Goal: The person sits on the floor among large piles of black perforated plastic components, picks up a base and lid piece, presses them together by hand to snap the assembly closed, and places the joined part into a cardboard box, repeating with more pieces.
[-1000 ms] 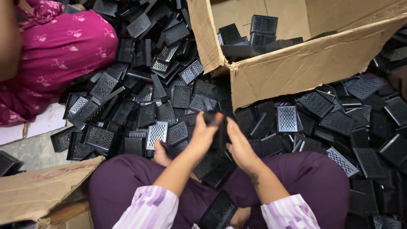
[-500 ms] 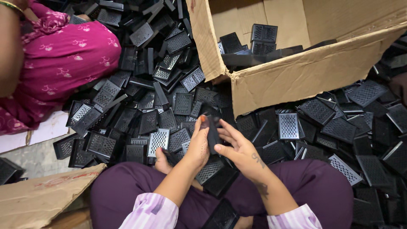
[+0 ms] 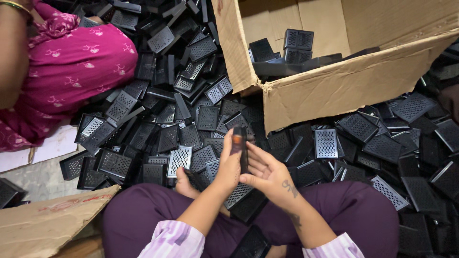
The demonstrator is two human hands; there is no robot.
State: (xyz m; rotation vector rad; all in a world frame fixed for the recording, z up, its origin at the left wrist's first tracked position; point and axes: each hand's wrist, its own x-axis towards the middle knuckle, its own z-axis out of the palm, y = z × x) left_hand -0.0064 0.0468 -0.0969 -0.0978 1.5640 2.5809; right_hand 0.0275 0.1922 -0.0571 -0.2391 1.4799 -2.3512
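Head view: the left hand (image 3: 228, 165) and right hand (image 3: 267, 173) clasp one black grille (image 3: 239, 143) edgewise; it looks light, stiff plastic, best gripped by its rims.

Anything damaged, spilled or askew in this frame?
The cardboard box stands out: its near wall is creased and bowed, the corner flap bent outward. Black perforated parts lie in a loose jumble across the floor. Both hands, left hand and right hand, hold one part upright.

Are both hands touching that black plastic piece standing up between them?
Touching. The head view shows the left hand and right hand pressed on the upright black perforated plastic piece.
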